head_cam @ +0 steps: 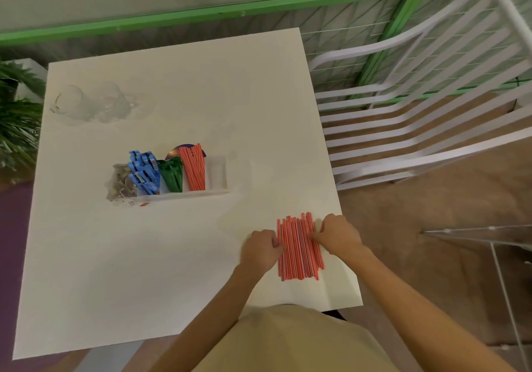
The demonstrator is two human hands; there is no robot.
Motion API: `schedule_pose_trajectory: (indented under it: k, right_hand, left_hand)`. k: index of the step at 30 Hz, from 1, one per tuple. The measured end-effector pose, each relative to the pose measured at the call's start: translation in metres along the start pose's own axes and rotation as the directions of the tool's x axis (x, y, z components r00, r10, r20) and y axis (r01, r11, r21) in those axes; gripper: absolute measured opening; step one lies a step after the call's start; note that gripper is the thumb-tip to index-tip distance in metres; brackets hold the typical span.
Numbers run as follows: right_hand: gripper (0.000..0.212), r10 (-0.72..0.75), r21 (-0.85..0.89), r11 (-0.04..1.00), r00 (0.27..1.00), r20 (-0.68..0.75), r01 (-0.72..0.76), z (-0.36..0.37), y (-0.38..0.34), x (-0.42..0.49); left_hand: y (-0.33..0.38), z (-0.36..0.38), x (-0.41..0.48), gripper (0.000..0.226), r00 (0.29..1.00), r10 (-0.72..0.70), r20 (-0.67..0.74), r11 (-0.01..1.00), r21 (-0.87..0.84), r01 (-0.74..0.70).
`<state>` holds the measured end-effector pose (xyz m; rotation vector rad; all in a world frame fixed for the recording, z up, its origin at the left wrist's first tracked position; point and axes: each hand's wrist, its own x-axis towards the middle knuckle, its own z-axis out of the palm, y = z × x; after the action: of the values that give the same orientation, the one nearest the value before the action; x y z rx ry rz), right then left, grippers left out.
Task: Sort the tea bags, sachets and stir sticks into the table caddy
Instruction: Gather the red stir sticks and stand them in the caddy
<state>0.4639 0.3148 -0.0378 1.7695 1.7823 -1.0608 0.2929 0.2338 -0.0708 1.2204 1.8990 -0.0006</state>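
The sorting looks mostly done. One pile is left out: the loose stir sticks (299, 249), red and white, lying flat side by side on the white table (129, 271), at the near right corner close to the person.

The left hand (260, 249) is at the left side of this pile and the right hand (338, 235) is at the right side, so the pile is right between them. Both hands touch it. The fingers on both are bent and push in on the edges, as if to squeeze the sticks into a bunch. I cannot tell if either hand is really holding any sticks.

Farther back, in the middle of the table, well apart from the hands, stands the table caddy (187, 194). It already has things in it. From its left: some pale bits that may be tea bags (121, 181), blue sachets (144, 170), green sachets (172, 174), then more stir sticks (195, 170) standing up. The slot at its right end (216, 173) looks empty.

What is left, I think, is to lift the pile and put it in the caddy.

At the far left corner are clear glasses (92, 102).
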Motion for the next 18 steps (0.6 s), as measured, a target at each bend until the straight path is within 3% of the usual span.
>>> schedule_pose_trajectory:
  k: [11, 18]
  right_hand:
    - [0.027, -0.033, 0.023, 0.999, 0.999, 0.027, 0.032, 0.005, -0.002, 0.002]
    - [0.028, -0.061, 0.082, 0.995, 0.996, 0.058, 0.056, 0.004, -0.001, 0.002]
  left_hand:
    - [0.008, 0.003, -0.013, 0.028, 0.994, -0.022, -0.106, 0.998, -0.068, 0.014]
    - [0.015, 0.000, -0.013, 0.034, 0.995, -0.031, -0.096, 0.996, -0.084, 0.023]
